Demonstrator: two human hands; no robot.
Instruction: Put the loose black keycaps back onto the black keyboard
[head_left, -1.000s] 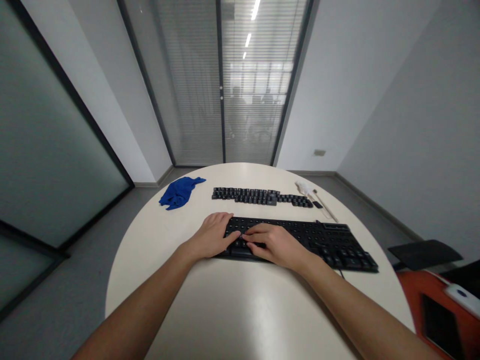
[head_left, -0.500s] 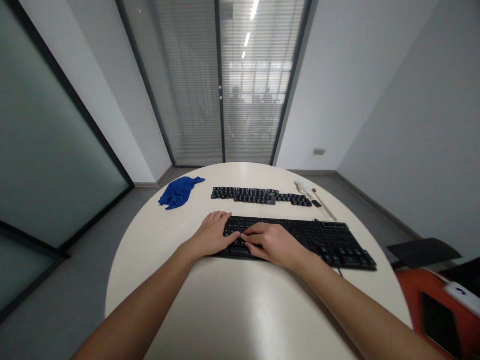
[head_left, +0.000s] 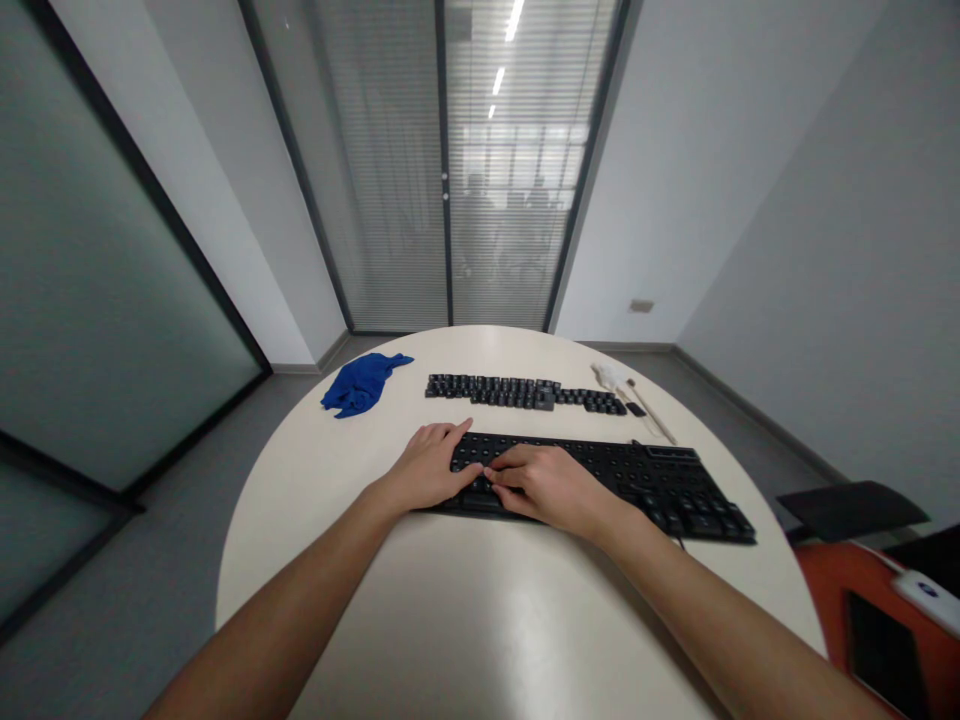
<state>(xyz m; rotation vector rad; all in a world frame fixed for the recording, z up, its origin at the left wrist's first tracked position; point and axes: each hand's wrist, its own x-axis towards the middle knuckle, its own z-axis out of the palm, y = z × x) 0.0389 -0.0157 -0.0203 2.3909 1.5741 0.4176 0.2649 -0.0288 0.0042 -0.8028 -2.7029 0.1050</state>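
Note:
A black keyboard (head_left: 592, 462) lies across the round table, with many keycaps off its upper and middle part and caps seated at its right end. My left hand (head_left: 431, 468) rests over the keyboard's left end, its thumb stretched toward the right fingertips and its fingers spread. My right hand (head_left: 544, 482) is on the keyboard just right of that thumb, thumb and fingers pinched together; whatever lies between them is too small to make out. Rows of loose black keycaps (head_left: 514, 392) lie behind the keyboard.
A blue cloth (head_left: 361, 385) lies at the table's back left. At the back right are a white brush-like thing (head_left: 611, 376), a thin stick (head_left: 652, 412) and a small black piece (head_left: 635, 409). An orange chair (head_left: 825, 590) holding a dark phone (head_left: 885, 645) stands right of the table (head_left: 300, 470).
One finger of my left hand has lifted slightly at the keyboard's back edge. The view has shifted a little; my right hand has barely moved.

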